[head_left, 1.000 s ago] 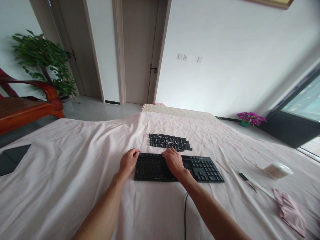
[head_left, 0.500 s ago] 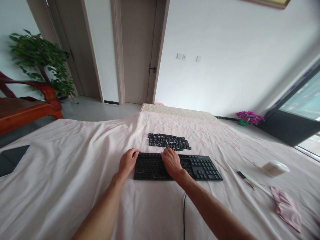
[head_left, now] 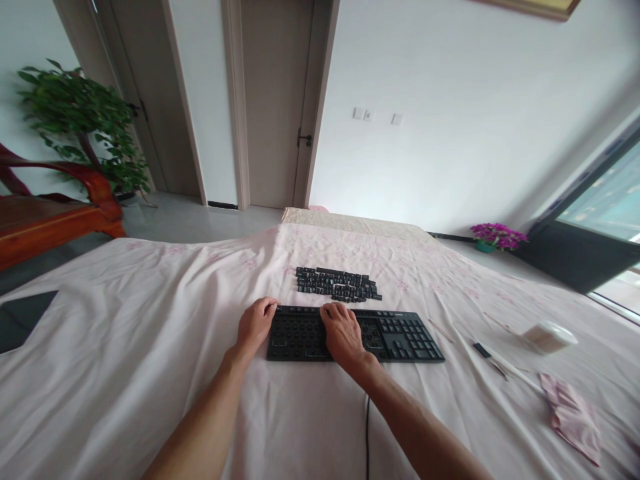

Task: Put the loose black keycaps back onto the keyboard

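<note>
A black keyboard [head_left: 410,337] lies flat on the cloth. Its left and middle parts are stripped of keycaps, while the number pad at the right still has its keys. My left hand [head_left: 257,323] pinches the keyboard's upper left corner between thumb and fingers. Over the middle of the board, my right hand [head_left: 345,333] is bent down with closed fingertips on its upper rows; whatever they hold is hidden. Just beyond the keyboard, loose black keycaps [head_left: 335,283] lie in rows, with the long space bar on the far side.
A pink flowered cloth [head_left: 210,287] covers the surface. At the right lie a white tub [head_left: 550,337], a dark-tipped brush [head_left: 482,350], thin sticks [head_left: 441,331] and a pink rag [head_left: 571,415]. A cable [head_left: 368,433] runs toward me. A dark flat object [head_left: 25,320] is at the left edge.
My right hand has drawn slightly toward me, down from the keyboard's far edge onto its upper rows. My left hand stays at the corner.
</note>
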